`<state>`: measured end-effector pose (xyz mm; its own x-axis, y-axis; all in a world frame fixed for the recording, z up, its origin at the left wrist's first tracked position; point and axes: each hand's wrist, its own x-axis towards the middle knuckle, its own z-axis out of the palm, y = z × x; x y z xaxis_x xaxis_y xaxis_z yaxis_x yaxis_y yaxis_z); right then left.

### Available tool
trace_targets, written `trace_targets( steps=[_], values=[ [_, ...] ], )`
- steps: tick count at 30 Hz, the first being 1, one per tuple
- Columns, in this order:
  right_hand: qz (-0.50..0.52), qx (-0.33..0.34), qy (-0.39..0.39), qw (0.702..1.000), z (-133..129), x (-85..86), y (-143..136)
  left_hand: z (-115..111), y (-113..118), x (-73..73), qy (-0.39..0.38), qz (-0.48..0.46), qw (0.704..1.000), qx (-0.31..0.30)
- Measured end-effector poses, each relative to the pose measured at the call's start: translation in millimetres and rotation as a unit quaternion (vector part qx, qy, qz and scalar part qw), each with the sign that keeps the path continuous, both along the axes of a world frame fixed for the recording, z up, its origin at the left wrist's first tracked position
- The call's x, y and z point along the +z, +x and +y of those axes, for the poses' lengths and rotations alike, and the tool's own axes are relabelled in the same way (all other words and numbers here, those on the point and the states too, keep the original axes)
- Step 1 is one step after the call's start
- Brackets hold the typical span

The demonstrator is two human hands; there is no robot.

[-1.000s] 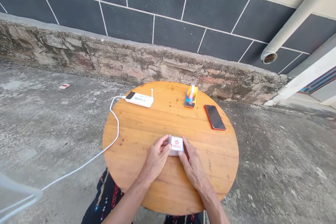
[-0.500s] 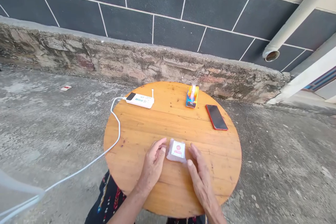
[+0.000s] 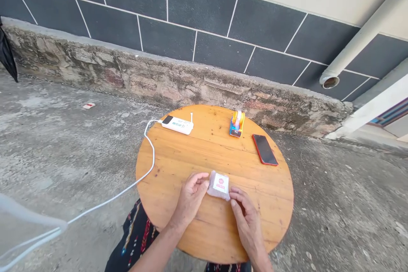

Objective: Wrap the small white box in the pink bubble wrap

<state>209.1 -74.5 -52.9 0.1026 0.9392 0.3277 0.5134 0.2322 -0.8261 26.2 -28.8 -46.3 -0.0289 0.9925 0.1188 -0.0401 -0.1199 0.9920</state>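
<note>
Flanking a packet — both hands, half-curled

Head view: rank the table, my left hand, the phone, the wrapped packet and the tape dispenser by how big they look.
1. Table
2. Left hand
3. Wrapped packet and phone: too close to rank; the packet lies nearer the camera
4. Tape dispenser

Red logo w/ lettering on wrapped pkt.; blue print on white device; both illeg.
</note>
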Motion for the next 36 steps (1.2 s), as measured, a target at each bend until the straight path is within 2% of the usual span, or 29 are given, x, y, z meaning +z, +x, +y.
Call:
trace_targets(
  steps=[4, 7, 10, 16, 22, 30, 36],
  values=[
    [0.004, -0.003, 0.009, 1.000, 15.8, 14.0, 4.8, -2.9, 4.4, 2.2, 0.044, 0.045, 0.998, -0.024],
    [-0.021, 0.025, 0.027, 0.999, 34.5, 29.7, 5.8, -3.2, 6.2, 2.3, 0.058, 0.068, 0.996, -0.028],
    [-0.053, 0.056, 0.008, 0.997, 52.3, 41.8, 3.1, -1.2, 7.4, 1.1, 0.063, 0.084, 0.994, -0.026],
    [-0.066, 0.096, -0.035, 0.993, 73.0, 49.1, -7.2, 0.2, 8.5, 0.4, 0.069, 0.112, 0.991, -0.025],
    [-0.036, 0.098, -0.067, 0.992, 82.1, 52.6, -13.2, -0.9, 9.1, 1.6, 0.073, 0.134, 0.988, -0.017],
    [0.036, 0.058, -0.084, 0.994, 84.1, 64.5, -15.2, -10.7, 9.3, 5.9, 0.084, 0.150, 0.985, -0.010],
    [0.040, 0.085, -0.076, 0.993, 73.1, 81.4, -15.6, -29.4, 15.6, -3.3, 0.079, 0.163, 0.983, 0.017]
  ],
)
